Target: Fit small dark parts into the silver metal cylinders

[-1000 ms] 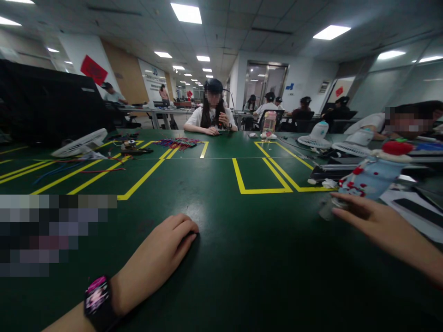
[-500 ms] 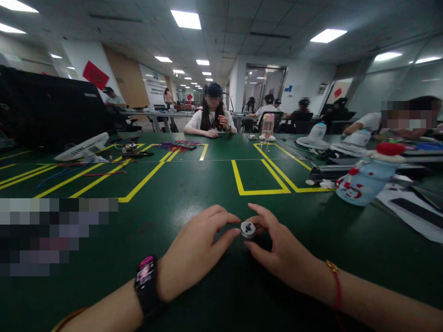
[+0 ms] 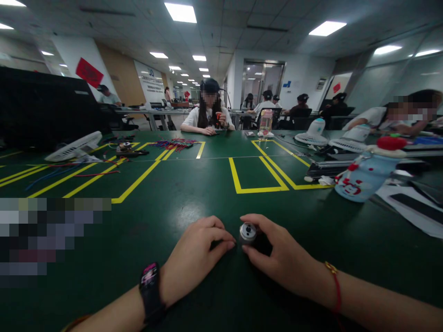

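In front of me a small silver cylinder, which looks like a little motor, stands upright on the green table. Its round top face has dark holes and a dark centre. My right hand curves around it from the right, thumb on the near side and forefinger on the far side. Just left of the cylinder is my left hand, apart from it. Its thumb and fingertips are pinched together; whether something tiny is between them I cannot make out.
Yellow tape marks the table ahead. A blue bottle with a red top and papers are at right. Bundled wires and a white fan lie farther left. A person sits opposite.
My left hand has drawn back from the cylinder's top, down and slightly left, and its fingertips have closed together. My right forefinger has lowered around the cylinder.
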`<control>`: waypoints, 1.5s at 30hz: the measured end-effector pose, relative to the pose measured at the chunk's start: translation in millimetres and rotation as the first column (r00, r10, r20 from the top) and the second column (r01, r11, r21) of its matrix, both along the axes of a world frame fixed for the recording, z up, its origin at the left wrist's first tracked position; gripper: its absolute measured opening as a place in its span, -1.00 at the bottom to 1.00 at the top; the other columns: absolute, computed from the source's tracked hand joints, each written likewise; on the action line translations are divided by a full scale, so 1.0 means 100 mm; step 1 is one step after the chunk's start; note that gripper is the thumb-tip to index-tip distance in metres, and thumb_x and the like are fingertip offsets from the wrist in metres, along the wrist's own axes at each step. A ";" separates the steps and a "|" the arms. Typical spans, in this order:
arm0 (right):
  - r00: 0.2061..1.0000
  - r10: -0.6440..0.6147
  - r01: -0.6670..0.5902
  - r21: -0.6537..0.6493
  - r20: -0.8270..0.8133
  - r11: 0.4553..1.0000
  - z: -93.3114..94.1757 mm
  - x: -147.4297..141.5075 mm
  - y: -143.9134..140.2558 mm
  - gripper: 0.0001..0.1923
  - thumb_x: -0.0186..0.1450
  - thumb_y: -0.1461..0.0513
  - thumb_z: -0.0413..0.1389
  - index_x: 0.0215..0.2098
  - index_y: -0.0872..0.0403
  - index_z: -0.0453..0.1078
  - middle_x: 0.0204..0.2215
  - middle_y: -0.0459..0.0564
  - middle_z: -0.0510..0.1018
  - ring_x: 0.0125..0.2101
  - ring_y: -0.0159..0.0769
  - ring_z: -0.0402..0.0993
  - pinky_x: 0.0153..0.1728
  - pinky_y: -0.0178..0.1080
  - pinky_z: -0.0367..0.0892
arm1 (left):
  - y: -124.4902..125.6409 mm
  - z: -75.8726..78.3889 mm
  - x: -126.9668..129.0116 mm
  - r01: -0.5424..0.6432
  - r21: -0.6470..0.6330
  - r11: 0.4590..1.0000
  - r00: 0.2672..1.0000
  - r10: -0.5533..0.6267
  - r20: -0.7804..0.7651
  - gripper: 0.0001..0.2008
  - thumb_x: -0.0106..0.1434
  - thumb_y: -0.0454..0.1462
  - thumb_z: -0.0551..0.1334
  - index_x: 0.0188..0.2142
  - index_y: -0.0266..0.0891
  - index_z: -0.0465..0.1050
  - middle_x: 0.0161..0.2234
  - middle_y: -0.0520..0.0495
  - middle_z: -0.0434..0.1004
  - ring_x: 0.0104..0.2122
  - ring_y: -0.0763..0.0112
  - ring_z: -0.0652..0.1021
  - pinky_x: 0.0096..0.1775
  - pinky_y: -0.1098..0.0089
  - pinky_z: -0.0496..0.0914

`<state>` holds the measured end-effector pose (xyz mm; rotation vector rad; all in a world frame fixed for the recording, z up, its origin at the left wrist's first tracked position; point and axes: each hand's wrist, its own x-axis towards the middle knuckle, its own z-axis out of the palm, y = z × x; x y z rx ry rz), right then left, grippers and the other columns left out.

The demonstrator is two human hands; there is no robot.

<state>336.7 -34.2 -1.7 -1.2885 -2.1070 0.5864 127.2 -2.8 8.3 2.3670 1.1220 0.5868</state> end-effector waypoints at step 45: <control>0.481 -0.708 0.745 0.184 0.517 0.641 0.48 1.87 0.06 -0.64 0.25 0.01 -0.08 -0.25 0.07 0.38 -0.30 0.13 0.50 -0.34 -0.16 0.42 -0.32 -0.15 0.22 | -0.01 -0.07 -0.82 0.018 0.299 0.954 0.872 0.131 -0.472 -0.63 0.35 -0.35 0.01 0.11 -0.01 0.26 -0.07 -0.10 0.37 -0.15 0.21 0.43 -0.11 0.17 0.35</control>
